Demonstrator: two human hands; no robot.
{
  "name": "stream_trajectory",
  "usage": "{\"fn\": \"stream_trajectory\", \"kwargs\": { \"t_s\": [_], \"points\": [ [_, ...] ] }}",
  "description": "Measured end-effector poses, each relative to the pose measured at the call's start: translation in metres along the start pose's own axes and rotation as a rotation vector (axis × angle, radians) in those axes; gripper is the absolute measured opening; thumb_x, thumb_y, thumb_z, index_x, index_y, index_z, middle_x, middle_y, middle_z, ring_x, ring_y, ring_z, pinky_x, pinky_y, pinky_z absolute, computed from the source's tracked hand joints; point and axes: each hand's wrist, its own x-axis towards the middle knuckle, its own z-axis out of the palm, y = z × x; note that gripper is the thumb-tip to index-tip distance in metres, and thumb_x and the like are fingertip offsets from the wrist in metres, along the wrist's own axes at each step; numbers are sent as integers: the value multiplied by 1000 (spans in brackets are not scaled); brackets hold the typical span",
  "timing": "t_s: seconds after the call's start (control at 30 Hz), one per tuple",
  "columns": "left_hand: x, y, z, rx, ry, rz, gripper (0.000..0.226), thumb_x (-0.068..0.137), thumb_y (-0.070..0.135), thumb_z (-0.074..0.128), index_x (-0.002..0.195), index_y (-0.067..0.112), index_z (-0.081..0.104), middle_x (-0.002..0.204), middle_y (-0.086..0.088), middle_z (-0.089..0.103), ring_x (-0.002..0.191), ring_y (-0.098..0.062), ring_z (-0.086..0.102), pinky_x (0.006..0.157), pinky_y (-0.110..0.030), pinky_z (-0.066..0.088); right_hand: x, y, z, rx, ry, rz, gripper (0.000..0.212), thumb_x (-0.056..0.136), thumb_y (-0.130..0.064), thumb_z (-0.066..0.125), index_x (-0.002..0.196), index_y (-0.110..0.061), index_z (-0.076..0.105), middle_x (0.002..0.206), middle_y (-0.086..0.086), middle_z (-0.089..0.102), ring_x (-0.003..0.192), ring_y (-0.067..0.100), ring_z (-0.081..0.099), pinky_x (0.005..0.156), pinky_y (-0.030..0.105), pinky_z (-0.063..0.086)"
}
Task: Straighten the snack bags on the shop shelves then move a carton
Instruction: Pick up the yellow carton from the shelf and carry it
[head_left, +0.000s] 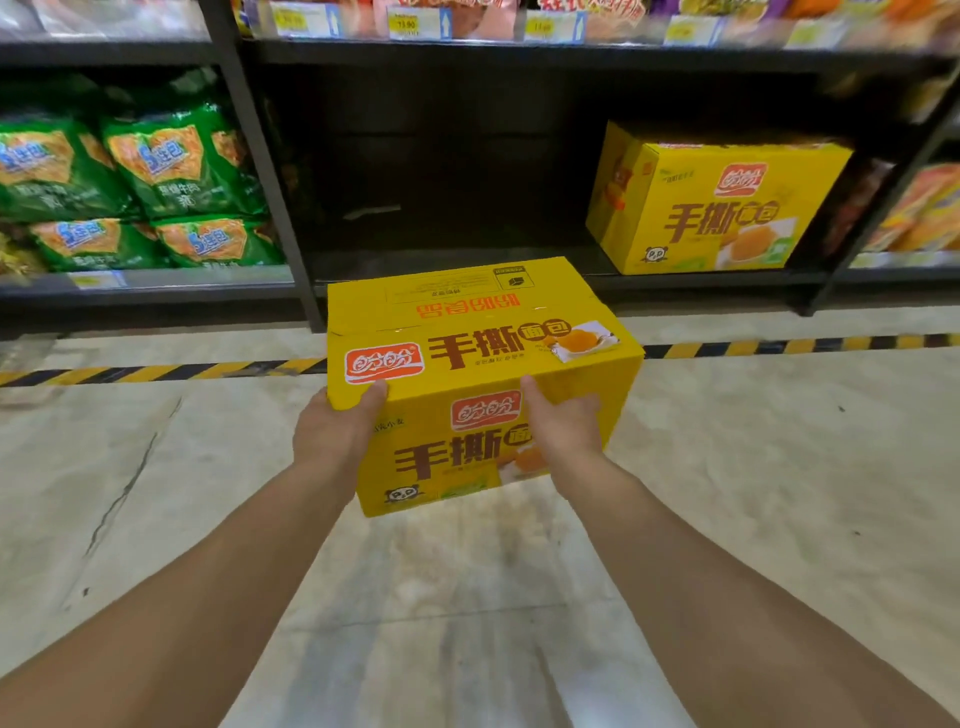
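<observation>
the carton step was judged to be in hand. a yellow carton (483, 364) was held clear of the floor (779, 467), just in front of the dark bay of the bottom shelf (441, 270). it was gripped by the left hand (337, 431) at its near left corner and by the right hand (563, 426) on its near face, with each thumb laid over the top edge. the fingers underneath were hidden, so how far they wrapped could not be told. whether the carton was being brought to the shelf or taken from it could not be told either.

if the shelf was meant, a level, forward push into the bare middle of the bay would be called for, with the far edge lifted over the shelf lip.

a second yellow carton (717, 208) was seen at the right of the same bay, well apart from the held one. green snack bags (130, 182) were stacked in the bay to the left, beyond a black upright (270, 182). a striped tape line (156, 371) was laid along the floor. the upright and the low shelf above were judged the likeliest snags.
</observation>
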Motion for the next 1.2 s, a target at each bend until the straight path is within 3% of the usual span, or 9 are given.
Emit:
{"fn": "stream_trajectory", "kwargs": {
  "t_s": [0.27,0.4,0.5,0.57,0.67,0.87,0.97,1.07,1.2],
  "points": [
    [-64,-32,25,65,11,74,59,99,58,49,151,30,51,135,-10,68,122,-39,63,105,-52,51,-61,-7,55,-4,-204,10,118,90,-71,62,162,1,3,161,17,40,143,37,45,111,45,45],
    [-91,-36,26,-16,-60,-19,35,103,51,45,114,31,71,122,-2,72,114,-32,64,107,-51,48,-62,-3,50,-43,-77,-19,115,96,-57,65,162,0,-9,167,21,26,150,38,35,113,43,38],
    [-85,-36,19,-33,-94,-33,31,99,58,51,100,31,67,109,4,74,104,-28,69,102,-49,53,-53,10,38,24,-72,-67,112,94,-51,71,165,-9,-5,168,14,30,153,35,33,121,46,34],
    [-74,-32,12,-11,-75,-9,36,99,57,57,119,27,62,121,2,71,108,-26,67,101,-45,52,-54,14,35,65,-77,-91,111,92,-51,73,166,-15,-1,164,9,39,150,34,38,120,51,38],
    [-46,-31,-3,-52,-49,29,82,96,56,67,160,24,28,153,-6,53,129,-31,59,107,-49,51,-55,18,33,76,-80,-123,109,89,-53,74,166,-20,5,160,7,46,148,33,42,118,54,41],
    [6,-32,-39,-41,-20,62,108,90,61,72,168,32,4,174,0,22,154,-32,35,121,-56,37,-45,19,8,48,-158,-126,94,89,-52,74,164,-30,21,149,3,58,137,31,55,113,55,47],
    [17,-28,-46,-113,-44,73,107,87,61,74,168,34,9,173,0,26,153,-31,36,119,-58,39,-37,17,-15,49,-248,-130,65,97,-38,72,153,-41,39,130,-5,71,116,24,69,102,56,56],
    [14,-29,-40,-92,-125,85,80,94,52,72,162,30,35,161,-4,46,142,-30,50,113,-52,46,-34,11,-36,59,-346,-136,49,102,-30,67,147,-41,49,126,-4,72,109,20,73,93,47,61],
    [3,-33,-35,-93,-138,103,59,95,52,70,147,28,56,136,-1,65,124,-27,62,103,-46,52,-39,7,-48,52,-348,-156,42,103,-34,64,141,-45,51,119,-7,73,102,17,75,85,41,64]
  ]
}}
